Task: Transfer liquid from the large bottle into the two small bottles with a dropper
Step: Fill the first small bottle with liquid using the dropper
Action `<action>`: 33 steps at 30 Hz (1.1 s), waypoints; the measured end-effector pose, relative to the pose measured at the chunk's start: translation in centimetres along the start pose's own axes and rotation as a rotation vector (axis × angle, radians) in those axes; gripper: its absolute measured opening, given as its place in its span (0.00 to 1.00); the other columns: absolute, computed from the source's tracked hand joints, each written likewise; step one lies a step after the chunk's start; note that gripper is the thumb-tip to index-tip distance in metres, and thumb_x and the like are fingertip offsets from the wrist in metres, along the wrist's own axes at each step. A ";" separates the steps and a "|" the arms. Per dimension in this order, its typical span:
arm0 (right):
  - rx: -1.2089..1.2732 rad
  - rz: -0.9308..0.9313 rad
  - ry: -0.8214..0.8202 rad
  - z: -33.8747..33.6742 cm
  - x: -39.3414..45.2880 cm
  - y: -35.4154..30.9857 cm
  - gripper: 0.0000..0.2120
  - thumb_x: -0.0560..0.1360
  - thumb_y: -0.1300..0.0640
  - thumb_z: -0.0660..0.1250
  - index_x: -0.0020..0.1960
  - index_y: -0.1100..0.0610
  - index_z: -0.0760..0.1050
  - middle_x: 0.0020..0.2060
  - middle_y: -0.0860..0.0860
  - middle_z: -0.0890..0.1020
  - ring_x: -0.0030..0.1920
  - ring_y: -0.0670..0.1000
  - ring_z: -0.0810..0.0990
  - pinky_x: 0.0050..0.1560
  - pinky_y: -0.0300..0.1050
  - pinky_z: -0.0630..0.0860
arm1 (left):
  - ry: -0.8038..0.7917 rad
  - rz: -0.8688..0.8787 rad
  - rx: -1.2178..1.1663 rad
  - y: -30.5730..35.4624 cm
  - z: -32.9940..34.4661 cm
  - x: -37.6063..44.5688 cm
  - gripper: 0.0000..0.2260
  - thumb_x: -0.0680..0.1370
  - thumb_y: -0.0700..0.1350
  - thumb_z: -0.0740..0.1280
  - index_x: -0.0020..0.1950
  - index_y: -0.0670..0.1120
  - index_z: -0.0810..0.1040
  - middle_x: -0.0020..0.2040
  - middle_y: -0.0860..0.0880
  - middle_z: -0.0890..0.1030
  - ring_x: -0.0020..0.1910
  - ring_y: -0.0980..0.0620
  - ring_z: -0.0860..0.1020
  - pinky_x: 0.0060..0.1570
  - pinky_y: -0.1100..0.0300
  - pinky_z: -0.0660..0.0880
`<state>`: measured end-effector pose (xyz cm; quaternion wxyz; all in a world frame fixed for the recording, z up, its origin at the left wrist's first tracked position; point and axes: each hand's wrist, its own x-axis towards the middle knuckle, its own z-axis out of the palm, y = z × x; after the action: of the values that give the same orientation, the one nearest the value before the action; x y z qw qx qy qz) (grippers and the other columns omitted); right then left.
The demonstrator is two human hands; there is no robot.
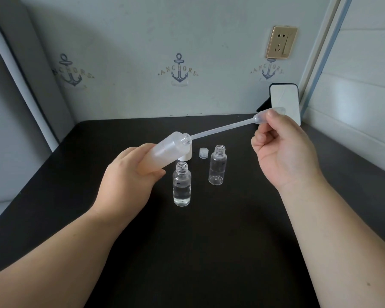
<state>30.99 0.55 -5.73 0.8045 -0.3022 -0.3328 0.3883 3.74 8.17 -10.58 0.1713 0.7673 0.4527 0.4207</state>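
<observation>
Above the dark desk [209, 252], two bare hands bring a dropper to the mouth of a tilted bottle.

On the left, the left hand [129, 181] is wrapped around the base of the large frosted translucent plastic bottle [167, 150], held off the desk and tipped so its open threaded neck points up and to the right. The right hand [282, 152] pinches the soft bulb of the long clear plastic dropper [222, 128] between thumb and fingers; the dropper's thin tip reaches into the bottle's neck. Below them stand two small clear uncapped bottles: the nearer small bottle [182, 185] is partly filled with clear liquid, and the farther small bottle [217, 166], just to its right, looks empty. A small clear cap [203, 152] and a white cap [185, 157] lie behind them.
</observation>
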 end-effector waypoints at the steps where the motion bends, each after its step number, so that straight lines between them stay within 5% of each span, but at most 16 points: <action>1: -0.012 0.000 -0.026 0.1 0.0 0.1 0.06 0.78 0.63 0.68 0.43 0.61 0.81 0.37 0.51 0.83 0.35 0.45 0.77 0.36 0.37 0.74 | -0.001 0.002 0.001 -0.1 0.0 0.0 0.20 0.74 0.47 0.75 0.61 0.64 0.76 0.51 0.66 0.76 0.54 0.69 0.72 0.46 0.71 0.66; 13: -0.414 0.003 -0.250 1.1 -1.3 1.5 0.07 0.78 0.56 0.70 0.48 0.53 0.88 0.37 0.52 0.85 0.35 0.49 0.81 0.40 0.41 0.77 | -0.006 0.033 0.021 -0.1 0.3 -0.1 0.21 0.72 0.45 0.76 0.62 0.61 0.77 0.52 0.65 0.77 0.54 0.67 0.73 0.49 0.71 0.67; 21: -0.322 0.046 -0.217 1.0 -1.2 1.2 0.10 0.71 0.50 0.76 0.47 0.55 0.88 0.35 0.52 0.83 0.35 0.49 0.79 0.40 0.40 0.77 | -0.002 0.034 0.048 0.2 0.2 -0.1 0.21 0.73 0.45 0.76 0.63 0.59 0.79 0.52 0.63 0.77 0.51 0.63 0.73 0.50 0.71 0.67; 33: -0.137 0.054 -0.154 0.4 -0.6 0.7 0.08 0.78 0.57 0.70 0.44 0.58 0.87 0.38 0.52 0.82 0.35 0.46 0.78 0.40 0.39 0.76 | -0.002 -0.011 0.050 0.3 0.1 -0.1 0.20 0.74 0.47 0.75 0.65 0.59 0.78 0.53 0.63 0.77 0.51 0.64 0.73 0.46 0.74 0.65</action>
<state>30.05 0.47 -6.16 0.7431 -0.3346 -0.4112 0.4082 3.95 7.96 -10.43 0.1549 0.7694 0.4671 0.4073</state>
